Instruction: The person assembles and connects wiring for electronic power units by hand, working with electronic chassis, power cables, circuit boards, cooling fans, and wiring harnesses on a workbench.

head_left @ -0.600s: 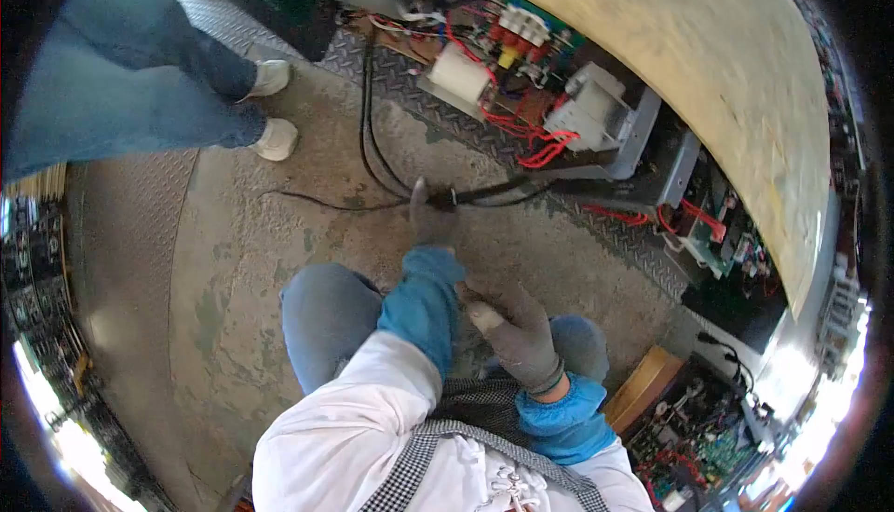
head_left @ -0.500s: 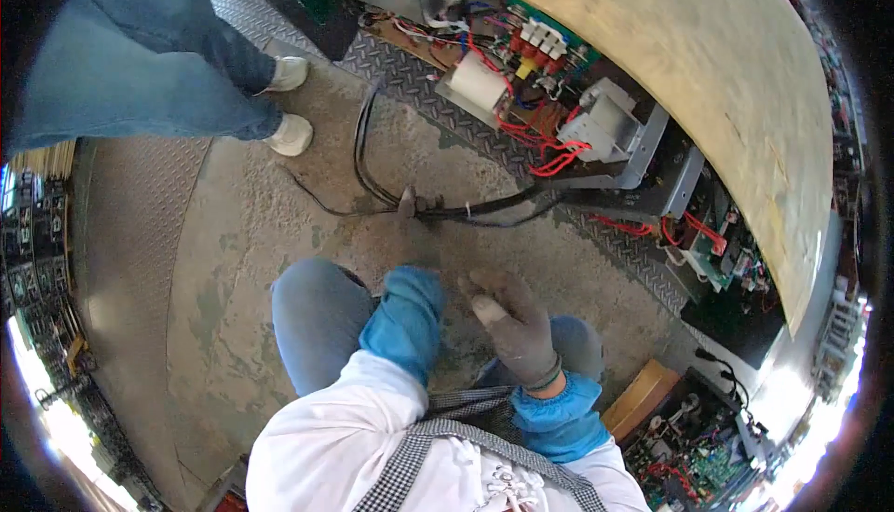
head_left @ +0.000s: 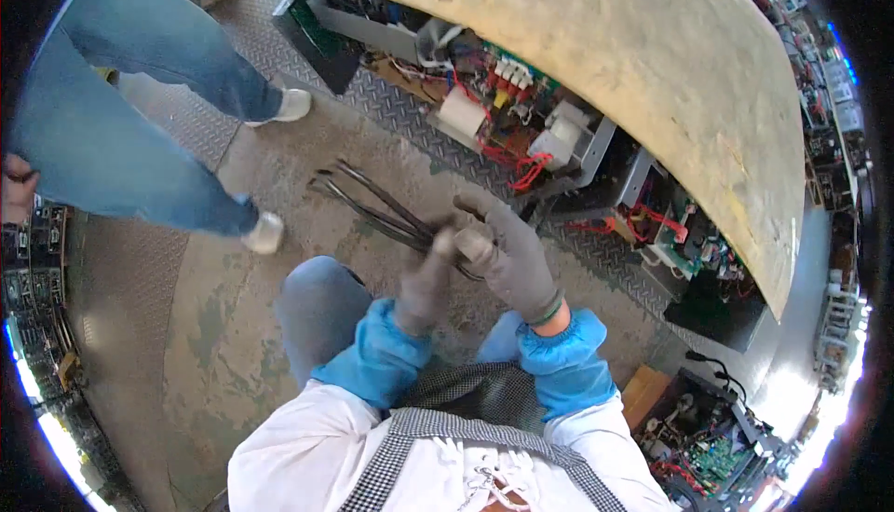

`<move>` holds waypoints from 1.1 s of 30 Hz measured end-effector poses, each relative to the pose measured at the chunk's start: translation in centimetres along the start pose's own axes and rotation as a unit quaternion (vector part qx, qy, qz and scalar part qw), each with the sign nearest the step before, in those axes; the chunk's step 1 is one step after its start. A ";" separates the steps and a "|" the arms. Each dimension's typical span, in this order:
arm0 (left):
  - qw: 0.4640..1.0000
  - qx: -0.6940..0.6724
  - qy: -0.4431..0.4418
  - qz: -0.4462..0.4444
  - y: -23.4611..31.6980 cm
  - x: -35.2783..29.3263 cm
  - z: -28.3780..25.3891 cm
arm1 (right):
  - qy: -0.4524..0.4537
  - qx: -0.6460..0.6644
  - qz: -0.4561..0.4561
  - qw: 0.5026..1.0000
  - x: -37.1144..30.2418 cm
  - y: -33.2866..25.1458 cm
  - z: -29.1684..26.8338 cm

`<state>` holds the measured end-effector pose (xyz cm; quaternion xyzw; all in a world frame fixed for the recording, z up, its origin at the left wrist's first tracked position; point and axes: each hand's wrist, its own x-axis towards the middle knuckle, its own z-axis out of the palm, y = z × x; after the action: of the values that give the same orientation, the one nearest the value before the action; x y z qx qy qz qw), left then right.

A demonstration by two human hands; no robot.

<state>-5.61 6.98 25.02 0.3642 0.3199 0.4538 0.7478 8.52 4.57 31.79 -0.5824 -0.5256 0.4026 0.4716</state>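
My left hand (head_left: pixel 426 281), gloved in grey and smeared by motion, is closed around a bundle of black cables (head_left: pixel 384 218). The cables rise from its fingers toward the upper left, doubled over, with a loop showing below the hands. Close beside it, my right hand (head_left: pixel 512 256), also in a grey glove, has its fingers bent but apart, with the thumb near the bundle. I cannot make out anything between its fingers. Both hands are above my knees over the worn floor.
Opened equipment (head_left: pixel 559 139) with red wires and circuit boards lies beneath a large yellowish board (head_left: pixel 596 37) at right. A person in jeans (head_left: pixel 168 139) stands at upper left. Another opened unit (head_left: pixel 708 437) sits at lower right by a brown block (head_left: pixel 644 393).
My left hand has lifted the black cables off the floor and drawn them nearer to me. My right hand has moved up beside it. The other person's nearer foot has shifted toward me.
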 end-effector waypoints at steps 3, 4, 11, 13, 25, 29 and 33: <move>0.991 0.079 -0.074 0.078 0.9 -1.4 2.7 | -0.104 0.032 0.033 0.993 1.7 -1.8 -0.8; 0.977 0.149 -0.106 0.112 1.5 -1.6 3.3 | -0.107 0.031 0.027 0.993 2.2 -2.6 -0.7; 0.884 0.394 -0.243 0.062 -0.2 0.0 3.2 | -0.082 0.150 0.018 0.985 5.5 -8.8 -1.1; 0.903 0.338 -0.227 0.140 -0.2 0.4 3.7 | -0.093 0.128 0.075 0.985 5.3 -10.7 -2.2; 0.789 0.445 -0.176 0.385 1.9 5.5 6.7 | 0.223 0.293 -0.166 0.915 -3.6 -9.5 -12.7; 0.761 0.532 -0.162 0.334 1.8 6.9 6.3 | 0.232 0.391 -0.199 0.868 -9.6 -4.4 -13.6; 0.734 0.516 -0.100 0.429 1.0 8.3 6.8 | 0.277 0.347 -0.198 0.874 -13.6 -1.5 -10.8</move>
<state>2.63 13.18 28.25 0.8361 0.2380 0.4527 0.1984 16.93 -10.29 35.39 -0.3526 -0.3043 0.2794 0.8397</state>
